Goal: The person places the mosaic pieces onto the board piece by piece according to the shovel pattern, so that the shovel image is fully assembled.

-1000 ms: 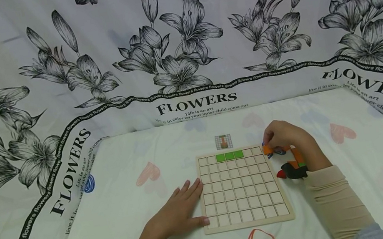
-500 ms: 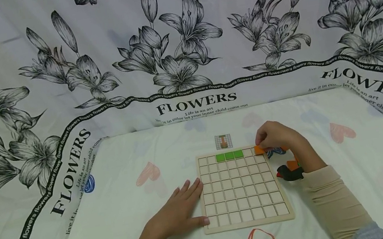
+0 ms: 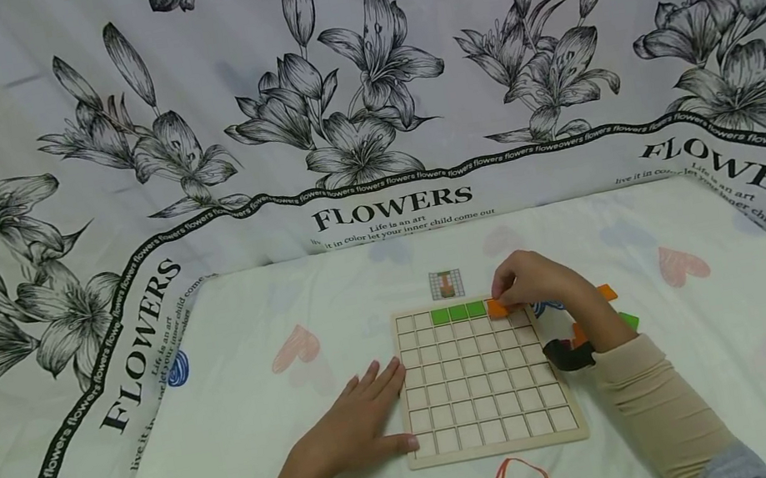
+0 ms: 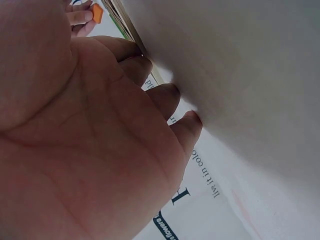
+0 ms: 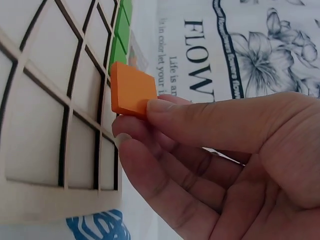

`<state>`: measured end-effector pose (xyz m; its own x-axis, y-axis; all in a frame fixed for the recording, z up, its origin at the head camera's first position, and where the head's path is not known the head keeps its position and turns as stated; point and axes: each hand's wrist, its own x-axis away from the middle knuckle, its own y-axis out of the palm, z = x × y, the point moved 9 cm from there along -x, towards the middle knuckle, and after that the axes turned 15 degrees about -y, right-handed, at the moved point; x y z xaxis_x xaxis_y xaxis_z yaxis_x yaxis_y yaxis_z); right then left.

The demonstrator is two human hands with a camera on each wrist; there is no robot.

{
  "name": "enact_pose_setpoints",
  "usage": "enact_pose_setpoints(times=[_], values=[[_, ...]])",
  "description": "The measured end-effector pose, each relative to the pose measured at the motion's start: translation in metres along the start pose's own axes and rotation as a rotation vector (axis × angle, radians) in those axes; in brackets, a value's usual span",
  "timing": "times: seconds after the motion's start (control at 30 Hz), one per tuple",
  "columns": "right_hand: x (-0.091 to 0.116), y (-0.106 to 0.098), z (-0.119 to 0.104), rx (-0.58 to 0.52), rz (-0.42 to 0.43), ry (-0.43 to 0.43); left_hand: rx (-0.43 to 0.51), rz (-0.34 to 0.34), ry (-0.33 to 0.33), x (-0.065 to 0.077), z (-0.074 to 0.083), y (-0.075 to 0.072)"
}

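A wooden grid board (image 3: 498, 449) lies on the patterned cloth, with three green square tiles (image 3: 459, 312) side by side in its far row. Just right of them, my right hand (image 3: 540, 280) holds an orange square tile (image 3: 497, 308) over that same row. The right wrist view shows the thumb and fingers pinching the orange tile (image 5: 134, 91) by one edge, tilted against the grid. My left hand (image 3: 353, 426) lies spread at the board's left side, its fingertips and thumb touching the frame. In the left wrist view, its fingers (image 4: 162, 100) extend beside the board's edge.
Behind the board lies a small pattern card (image 3: 446, 284) printed with a grid and coloured figure. Loose orange (image 3: 607, 292) and green (image 3: 629, 321) pieces lie right of the board, partly hidden by the right forearm. A black device (image 3: 570, 354) sits at the right wrist.
The right hand has carried the orange tile leftward from beyond the board's right edge to the far row, beside the green tiles. The left hand stays put.
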<state>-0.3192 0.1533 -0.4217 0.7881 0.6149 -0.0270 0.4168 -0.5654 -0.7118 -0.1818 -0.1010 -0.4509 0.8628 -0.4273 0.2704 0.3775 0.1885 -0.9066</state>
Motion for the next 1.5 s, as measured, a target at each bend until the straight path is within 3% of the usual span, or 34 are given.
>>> enact_pose_setpoints(times=[0.47,0.7,0.97,1.5], values=[[-0.012,0.016,-0.018,0.022,0.028,-0.074,0.005,0.000,-0.005,0.000,0.000,0.000],[-0.017,0.027,-0.026,-0.018,0.050,-0.088,-0.001,0.005,-0.012,-0.001,-0.001,0.001],[-0.021,0.033,-0.034,0.062,0.074,-0.125,0.001,0.005,-0.010,0.000,-0.001,0.001],[-0.021,0.042,-0.045,0.098,0.042,-0.185,0.009,0.002,-0.009,0.000,0.000,0.000]])
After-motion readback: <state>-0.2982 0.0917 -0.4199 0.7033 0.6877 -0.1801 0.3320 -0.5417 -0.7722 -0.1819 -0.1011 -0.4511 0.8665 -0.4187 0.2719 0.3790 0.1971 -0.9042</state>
